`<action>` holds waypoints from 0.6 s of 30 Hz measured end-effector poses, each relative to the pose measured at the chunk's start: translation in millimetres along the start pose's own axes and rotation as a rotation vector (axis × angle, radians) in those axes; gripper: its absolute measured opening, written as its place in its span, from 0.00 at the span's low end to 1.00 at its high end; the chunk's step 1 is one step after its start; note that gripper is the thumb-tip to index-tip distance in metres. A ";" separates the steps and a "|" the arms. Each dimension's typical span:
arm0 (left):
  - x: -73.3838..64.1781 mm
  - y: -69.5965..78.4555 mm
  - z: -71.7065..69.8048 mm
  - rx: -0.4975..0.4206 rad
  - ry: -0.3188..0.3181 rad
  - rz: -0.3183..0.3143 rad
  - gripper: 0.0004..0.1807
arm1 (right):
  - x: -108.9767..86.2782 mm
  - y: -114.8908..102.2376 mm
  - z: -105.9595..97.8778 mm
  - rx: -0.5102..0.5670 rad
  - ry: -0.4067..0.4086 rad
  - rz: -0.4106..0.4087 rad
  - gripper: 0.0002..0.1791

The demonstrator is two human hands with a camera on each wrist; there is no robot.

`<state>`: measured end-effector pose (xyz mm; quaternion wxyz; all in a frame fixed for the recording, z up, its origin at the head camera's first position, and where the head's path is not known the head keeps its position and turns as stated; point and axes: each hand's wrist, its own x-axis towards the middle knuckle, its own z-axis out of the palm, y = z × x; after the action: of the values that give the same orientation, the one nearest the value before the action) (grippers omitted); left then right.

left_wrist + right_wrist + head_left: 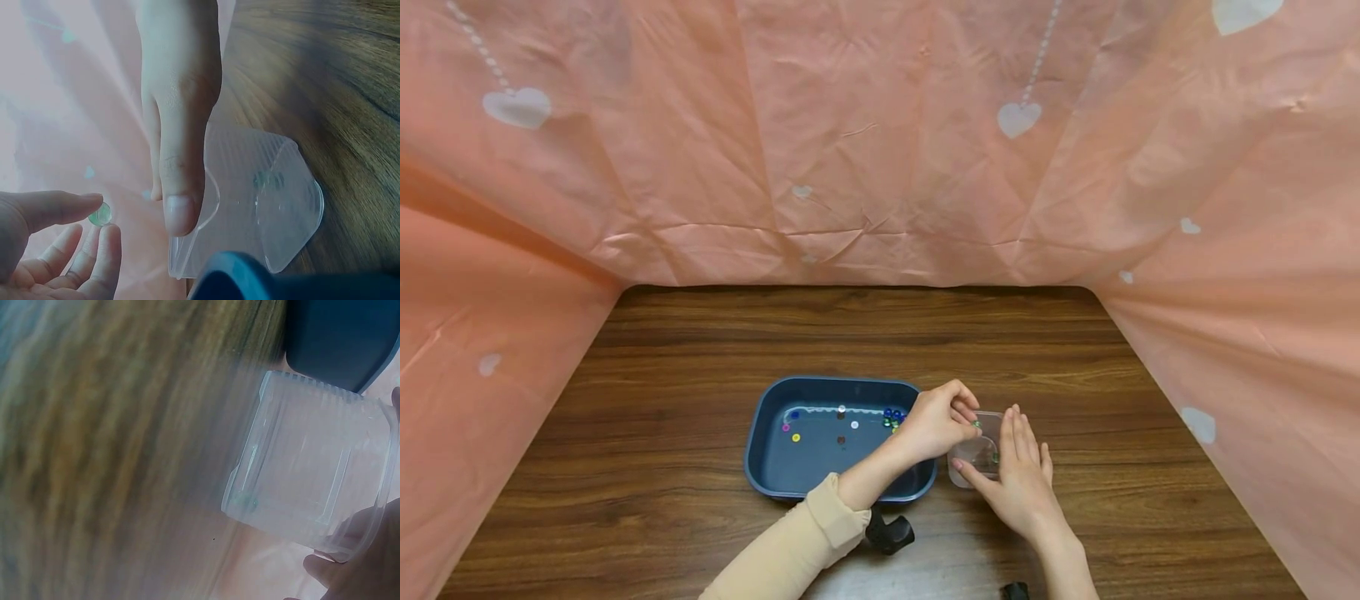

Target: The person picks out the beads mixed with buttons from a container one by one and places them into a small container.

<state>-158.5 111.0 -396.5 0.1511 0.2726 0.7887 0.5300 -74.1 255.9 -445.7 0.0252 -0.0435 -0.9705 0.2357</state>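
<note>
My left hand [934,423] pinches a small see-through green button [100,214] between thumb and fingertips, over the far-left side of a clear plastic container [976,454]. In the left wrist view the other fingers of that hand are bent loosely below the button. My right hand [1024,483] holds the container, its thumb at the left front and its fingers along the right side. Some green pieces [242,501] show blurred through the container's wall in the right wrist view. Left of the container stands a dark blue tray [760,467], partly behind my left forearm.
Inside the tray lie loose buttons: a yellow one [796,437], a pink one [786,427], white ones and a blue-green cluster [891,419]. A black object [891,533] lies in front of the tray. Pink heart-patterned sheeting [865,150] surrounds the wooden table [647,417].
</note>
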 end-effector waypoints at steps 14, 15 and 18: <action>3.3 0.7 7.0 -0.041 0.005 -0.011 0.13 | -0.1 0.8 0.3 0.003 -0.014 0.024 0.61; 3.4 1.0 7.4 -0.046 0.006 -0.009 0.13 | 0.1 0.6 0.3 0.006 -0.016 0.025 0.61; 4.1 2.0 7.5 -0.047 0.022 0.004 0.12 | 0.6 0.2 0.0 0.003 -0.020 0.027 0.61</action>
<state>-157.3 119.7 -397.4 0.1476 0.2648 0.7772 0.5514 -74.7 256.1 -445.8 0.0123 -0.0540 -0.9697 0.2378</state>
